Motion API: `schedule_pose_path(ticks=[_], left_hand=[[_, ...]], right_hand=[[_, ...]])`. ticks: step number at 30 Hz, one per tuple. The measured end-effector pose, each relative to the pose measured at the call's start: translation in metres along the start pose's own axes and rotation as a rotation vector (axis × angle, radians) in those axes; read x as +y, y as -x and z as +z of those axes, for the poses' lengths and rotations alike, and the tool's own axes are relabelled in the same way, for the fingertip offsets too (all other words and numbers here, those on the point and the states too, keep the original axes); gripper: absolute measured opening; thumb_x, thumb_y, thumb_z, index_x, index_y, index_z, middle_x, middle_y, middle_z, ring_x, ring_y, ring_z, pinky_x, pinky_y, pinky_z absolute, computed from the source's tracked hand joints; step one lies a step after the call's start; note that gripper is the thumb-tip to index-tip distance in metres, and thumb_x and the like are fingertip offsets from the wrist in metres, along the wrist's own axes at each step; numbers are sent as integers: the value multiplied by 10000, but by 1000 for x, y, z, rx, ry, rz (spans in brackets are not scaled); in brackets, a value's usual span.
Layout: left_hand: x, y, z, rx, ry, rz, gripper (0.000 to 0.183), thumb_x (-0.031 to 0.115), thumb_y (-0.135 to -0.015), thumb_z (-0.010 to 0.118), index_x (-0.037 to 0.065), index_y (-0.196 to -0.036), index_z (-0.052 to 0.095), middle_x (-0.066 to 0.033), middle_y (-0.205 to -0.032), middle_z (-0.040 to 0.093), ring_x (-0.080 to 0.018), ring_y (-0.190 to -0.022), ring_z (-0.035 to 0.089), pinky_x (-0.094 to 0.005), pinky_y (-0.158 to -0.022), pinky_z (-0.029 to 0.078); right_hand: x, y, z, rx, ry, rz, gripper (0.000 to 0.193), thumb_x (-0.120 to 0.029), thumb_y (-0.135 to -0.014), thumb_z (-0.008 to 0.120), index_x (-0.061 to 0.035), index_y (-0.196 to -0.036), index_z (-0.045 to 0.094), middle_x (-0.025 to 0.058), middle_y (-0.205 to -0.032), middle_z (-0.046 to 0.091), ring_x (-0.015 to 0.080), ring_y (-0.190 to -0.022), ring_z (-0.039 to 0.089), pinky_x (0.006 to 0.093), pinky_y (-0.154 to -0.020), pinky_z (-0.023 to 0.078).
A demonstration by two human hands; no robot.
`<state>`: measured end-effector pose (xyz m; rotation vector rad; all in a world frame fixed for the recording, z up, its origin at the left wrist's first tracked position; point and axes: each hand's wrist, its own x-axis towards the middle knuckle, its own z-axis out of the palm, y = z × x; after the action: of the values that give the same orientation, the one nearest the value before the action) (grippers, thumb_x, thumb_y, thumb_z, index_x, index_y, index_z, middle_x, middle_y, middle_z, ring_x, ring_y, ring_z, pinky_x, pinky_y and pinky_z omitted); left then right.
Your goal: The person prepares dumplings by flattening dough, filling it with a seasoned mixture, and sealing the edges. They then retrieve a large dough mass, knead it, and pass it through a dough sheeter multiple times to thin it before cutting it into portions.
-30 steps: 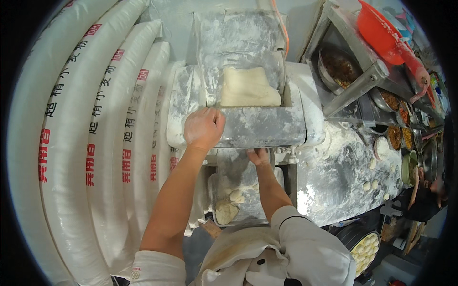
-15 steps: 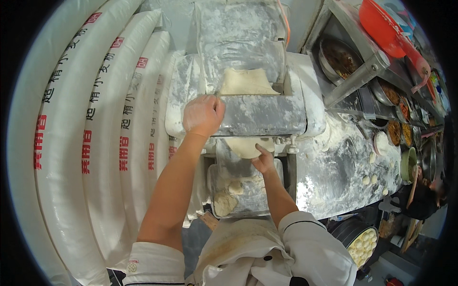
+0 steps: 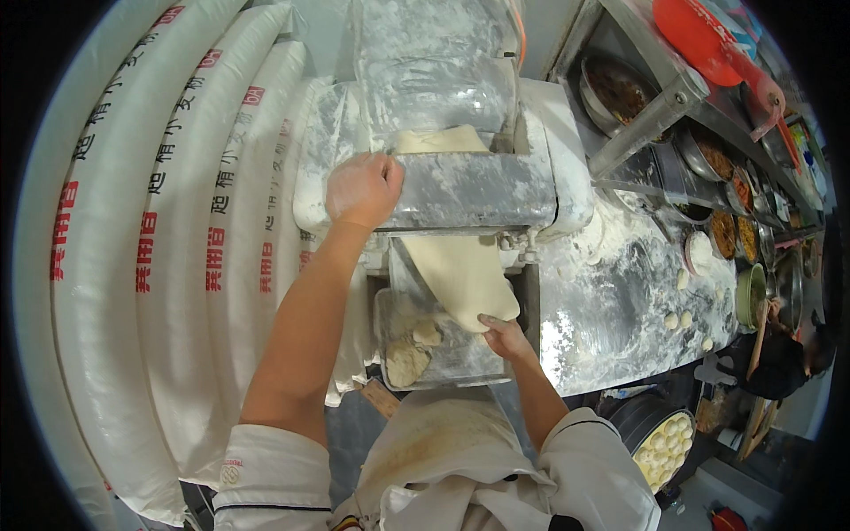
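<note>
We see a smooth, pale sheet of dough (image 3: 465,279) sloping out of a flour-dusted metal machine (image 3: 478,190), narrowing to a rounded lower end. The right hand (image 3: 506,338) is clamped on that end, thumb on top, the sheet stretching toward its 11 o'clock. Well apart, the left hand (image 3: 365,190) rests curled in a fist on the machine, the sheet at its 4 o'clock. Rough dough lumps (image 3: 405,363) lie at the sheet's 7 o'clock in a floured tray (image 3: 465,367).
</note>
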<state>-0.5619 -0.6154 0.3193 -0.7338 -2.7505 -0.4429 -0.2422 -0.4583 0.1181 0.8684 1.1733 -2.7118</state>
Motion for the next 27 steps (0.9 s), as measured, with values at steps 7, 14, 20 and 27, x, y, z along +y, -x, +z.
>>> schedule_pose_path(ticks=[7, 14, 20, 27], left_hand=[[1, 0, -5, -17, 50, 5, 330, 339, -980, 546, 83, -833, 692, -128, -897, 709, -367, -840, 682, -493, -765, 532], [-6, 3, -1, -1, 40, 1, 287, 329, -944, 576, 111, -816, 710, -102, -864, 715, -327, -844, 682, -467, -765, 539], [-6, 2, -6, -8, 45, 8, 275, 320, -941, 587, 112, -816, 716, -107, -865, 717, -334, -836, 683, -466, -769, 539], [-5, 1, -7, -19, 111, -9, 249, 302, -931, 612, 105, -831, 726, -100, -890, 729, -338, -842, 686, -467, -778, 542]], right_hand=[[8, 48, -14, -83, 296, -66, 557, -36, -944, 685, -27, -1470, 500, 71, -1354, 635, 198, -1251, 584, 361, -1058, 458], [25, 73, -24, -72, 425, 215, 520, -75, -956, 704, -18, -1441, 524, 78, -1371, 620, 222, -1248, 596, 379, -1084, 464], [16, -98, 52, -111, -426, -37, 314, -113, -1001, 656, -19, -1289, 572, 172, -1214, 688, 319, -1106, 702, 374, -933, 564], [31, -179, 60, -349, -231, 55, 332, -165, -1020, 623, -55, -1332, 594, 114, -1296, 671, 292, -1221, 643, 440, -1057, 514]])
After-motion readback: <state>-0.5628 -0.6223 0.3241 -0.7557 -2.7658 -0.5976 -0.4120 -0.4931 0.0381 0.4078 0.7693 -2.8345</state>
